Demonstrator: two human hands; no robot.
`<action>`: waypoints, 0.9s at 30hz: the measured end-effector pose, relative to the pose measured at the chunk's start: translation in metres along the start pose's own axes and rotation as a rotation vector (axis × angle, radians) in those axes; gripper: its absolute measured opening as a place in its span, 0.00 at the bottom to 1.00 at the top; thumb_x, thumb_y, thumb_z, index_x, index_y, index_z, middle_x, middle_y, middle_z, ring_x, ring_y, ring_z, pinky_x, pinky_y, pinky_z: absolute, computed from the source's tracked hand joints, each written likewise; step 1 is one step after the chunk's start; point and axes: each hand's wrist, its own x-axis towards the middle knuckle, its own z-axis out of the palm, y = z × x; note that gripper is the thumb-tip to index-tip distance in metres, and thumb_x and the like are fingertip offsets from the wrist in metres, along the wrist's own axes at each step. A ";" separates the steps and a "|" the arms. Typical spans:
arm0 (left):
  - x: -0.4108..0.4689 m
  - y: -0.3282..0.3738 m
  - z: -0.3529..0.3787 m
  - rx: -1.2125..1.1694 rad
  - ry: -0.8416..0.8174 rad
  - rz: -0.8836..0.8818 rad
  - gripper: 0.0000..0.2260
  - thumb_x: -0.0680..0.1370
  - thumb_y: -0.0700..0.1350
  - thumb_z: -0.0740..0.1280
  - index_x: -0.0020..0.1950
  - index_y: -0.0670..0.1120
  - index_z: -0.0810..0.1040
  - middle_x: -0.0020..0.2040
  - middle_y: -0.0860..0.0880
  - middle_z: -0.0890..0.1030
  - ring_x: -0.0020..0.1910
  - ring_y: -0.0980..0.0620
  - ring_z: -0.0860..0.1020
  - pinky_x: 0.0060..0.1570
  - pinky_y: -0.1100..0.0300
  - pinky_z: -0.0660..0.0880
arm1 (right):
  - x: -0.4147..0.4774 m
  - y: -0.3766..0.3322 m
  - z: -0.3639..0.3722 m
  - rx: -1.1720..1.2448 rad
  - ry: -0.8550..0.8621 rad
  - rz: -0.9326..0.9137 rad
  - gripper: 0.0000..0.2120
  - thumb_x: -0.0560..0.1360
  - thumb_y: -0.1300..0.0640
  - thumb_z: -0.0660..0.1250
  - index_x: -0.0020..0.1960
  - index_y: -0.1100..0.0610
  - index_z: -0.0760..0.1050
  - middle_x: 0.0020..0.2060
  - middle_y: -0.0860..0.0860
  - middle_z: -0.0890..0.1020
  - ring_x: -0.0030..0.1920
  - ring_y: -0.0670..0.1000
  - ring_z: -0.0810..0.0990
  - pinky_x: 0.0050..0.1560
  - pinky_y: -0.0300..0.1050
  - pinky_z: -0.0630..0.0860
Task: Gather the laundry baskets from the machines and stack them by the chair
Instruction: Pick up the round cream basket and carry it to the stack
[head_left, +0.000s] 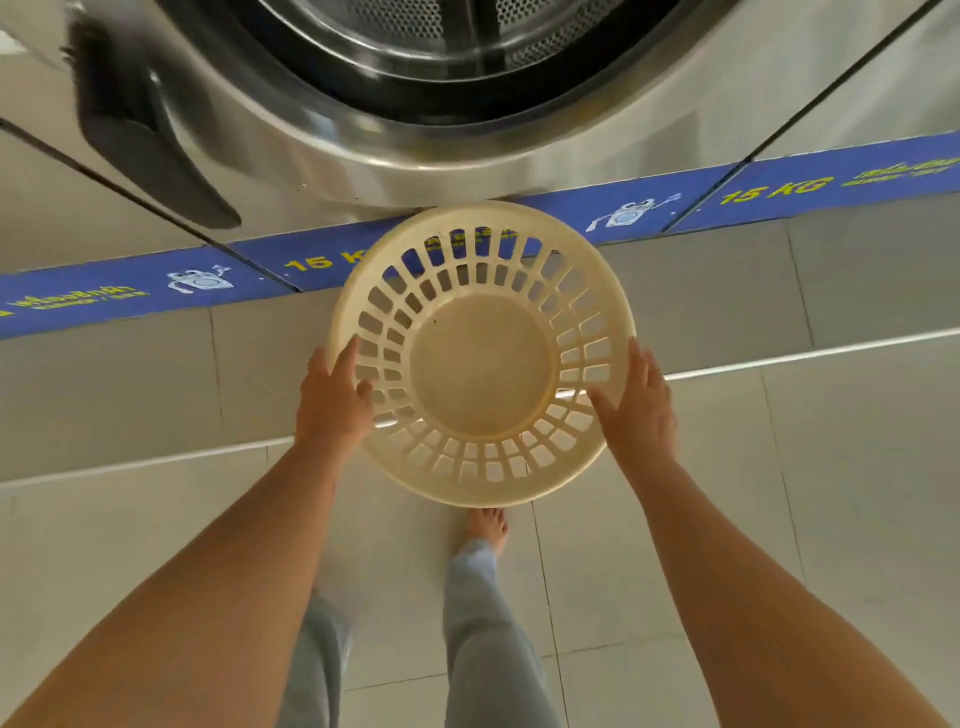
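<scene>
Nearest the camera, two bare forearms reach forward and down from the bottom corners, above grey trouser legs (488, 639) and one bare foot (485, 526) planted on the pale tiled floor (675, 519). The left hand (332, 405) grips the left side of a round cream plastic laundry basket (480, 364), fingers laid along the rim and the thumb hooked inward over the slotted wall. The right hand (636, 402) clasps the opposite side the same way, so both hands are closed on the rim and the basket sits between them, its open mouth facing up toward the camera. Whether it is lifted off the floor or resting on it cannot be told from above. The basket has a solid flat bottom and rings of rectangular slots. Its far edge overlaps a blue floor strip (130, 293) printed with yellow "15 KG" lettering and small washer cartoons. Beyond the strip stands a stainless-steel front-loading washing machine (363, 156), with its dark door handle (140, 130) at the left.
</scene>
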 end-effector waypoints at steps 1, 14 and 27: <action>0.008 -0.003 0.005 0.003 0.005 -0.008 0.25 0.81 0.46 0.60 0.77 0.57 0.58 0.78 0.41 0.54 0.75 0.39 0.60 0.70 0.46 0.61 | 0.012 0.004 0.004 -0.028 -0.012 -0.009 0.35 0.77 0.47 0.65 0.77 0.46 0.49 0.78 0.54 0.55 0.75 0.59 0.60 0.68 0.59 0.67; 0.050 -0.022 0.039 -0.152 0.128 -0.057 0.26 0.79 0.36 0.57 0.73 0.59 0.66 0.59 0.39 0.70 0.56 0.39 0.74 0.55 0.54 0.70 | 0.062 0.017 0.040 0.136 0.102 -0.033 0.28 0.79 0.65 0.57 0.73 0.42 0.64 0.62 0.56 0.73 0.45 0.51 0.71 0.44 0.44 0.69; -0.066 -0.101 -0.046 -0.318 0.208 -0.126 0.27 0.78 0.36 0.57 0.72 0.62 0.68 0.59 0.42 0.71 0.48 0.45 0.75 0.51 0.55 0.72 | -0.075 -0.049 -0.002 0.043 0.101 -0.150 0.26 0.80 0.64 0.57 0.74 0.45 0.63 0.57 0.58 0.74 0.43 0.52 0.71 0.43 0.46 0.71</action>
